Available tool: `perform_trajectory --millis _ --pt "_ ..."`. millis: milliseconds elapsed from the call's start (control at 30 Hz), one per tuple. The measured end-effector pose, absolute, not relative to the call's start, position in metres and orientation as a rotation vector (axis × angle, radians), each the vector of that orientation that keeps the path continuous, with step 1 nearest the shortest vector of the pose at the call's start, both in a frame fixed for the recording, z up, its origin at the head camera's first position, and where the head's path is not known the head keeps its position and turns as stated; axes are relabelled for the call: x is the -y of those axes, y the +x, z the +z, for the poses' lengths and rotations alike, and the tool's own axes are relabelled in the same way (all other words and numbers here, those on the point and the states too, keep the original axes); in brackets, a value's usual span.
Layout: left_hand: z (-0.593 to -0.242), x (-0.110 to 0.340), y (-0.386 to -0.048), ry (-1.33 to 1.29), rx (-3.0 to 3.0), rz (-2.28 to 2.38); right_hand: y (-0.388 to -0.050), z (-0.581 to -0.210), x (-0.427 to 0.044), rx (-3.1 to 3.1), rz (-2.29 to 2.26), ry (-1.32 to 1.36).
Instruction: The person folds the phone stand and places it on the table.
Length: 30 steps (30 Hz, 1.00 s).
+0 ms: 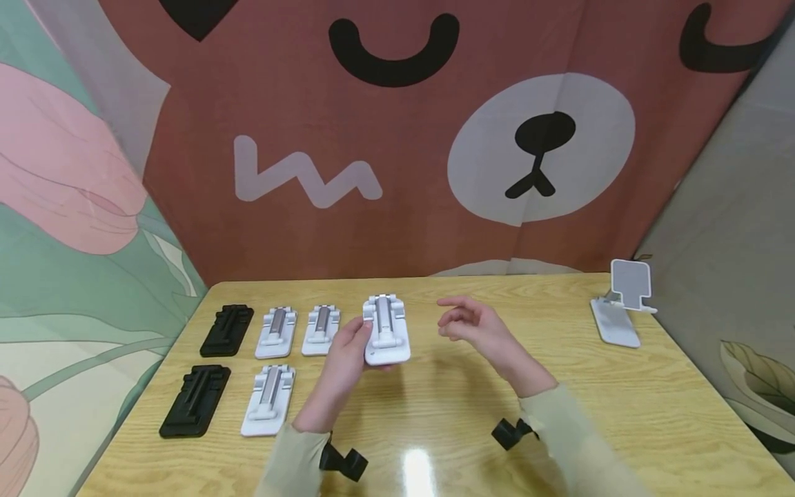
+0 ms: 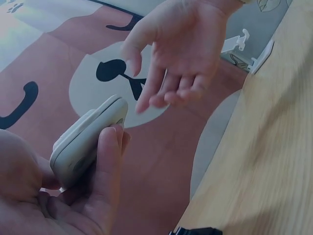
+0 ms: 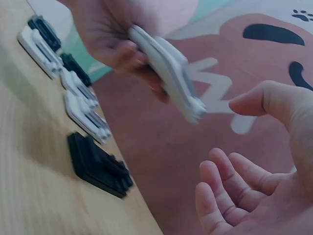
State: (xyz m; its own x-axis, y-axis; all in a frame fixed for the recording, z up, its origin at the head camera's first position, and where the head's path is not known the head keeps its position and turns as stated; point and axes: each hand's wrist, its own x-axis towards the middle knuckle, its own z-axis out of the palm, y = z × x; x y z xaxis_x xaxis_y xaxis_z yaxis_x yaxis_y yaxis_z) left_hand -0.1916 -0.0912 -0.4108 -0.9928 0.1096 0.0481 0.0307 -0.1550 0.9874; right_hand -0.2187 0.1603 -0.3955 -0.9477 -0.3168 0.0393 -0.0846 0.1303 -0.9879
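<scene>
My left hand (image 1: 348, 348) grips a folded white phone stand (image 1: 386, 331) above the table, thumb over its near-left edge and fingers beneath. In the left wrist view, the stand's side edge (image 2: 90, 142) shows between thumb and fingers. My right hand (image 1: 475, 328) hovers to the right of it, apart from the stand, its fingers loosely bent and holding nothing. The right wrist view shows a gap between the right fingers (image 3: 234, 191) and the held stand (image 3: 168, 73). A folded black stand (image 3: 100, 166) lies on the table in that view; in the head view it is hidden.
To the left on the wooden table (image 1: 435, 428) lie folded black stands (image 1: 228, 330) and white stands (image 1: 276, 333) in two rows. An unfolded white stand (image 1: 623, 304) stands at the far right. A printed cloth (image 1: 397, 235) hangs behind the table.
</scene>
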Motion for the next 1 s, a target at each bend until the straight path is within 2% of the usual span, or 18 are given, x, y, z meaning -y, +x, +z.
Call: perform_trajectory --millis 600,1000 --pt "-0.423 0.118 -0.187 0.065 -2.097 2.221 -0.226 -0.379 -0.237 -2.431 -2.038 -0.127" --pt "-0.429 0.144 -0.181 -0.131 -2.340 1.916 -0.229 -0.376 -0.288 -2.629 -2.037 0.207"
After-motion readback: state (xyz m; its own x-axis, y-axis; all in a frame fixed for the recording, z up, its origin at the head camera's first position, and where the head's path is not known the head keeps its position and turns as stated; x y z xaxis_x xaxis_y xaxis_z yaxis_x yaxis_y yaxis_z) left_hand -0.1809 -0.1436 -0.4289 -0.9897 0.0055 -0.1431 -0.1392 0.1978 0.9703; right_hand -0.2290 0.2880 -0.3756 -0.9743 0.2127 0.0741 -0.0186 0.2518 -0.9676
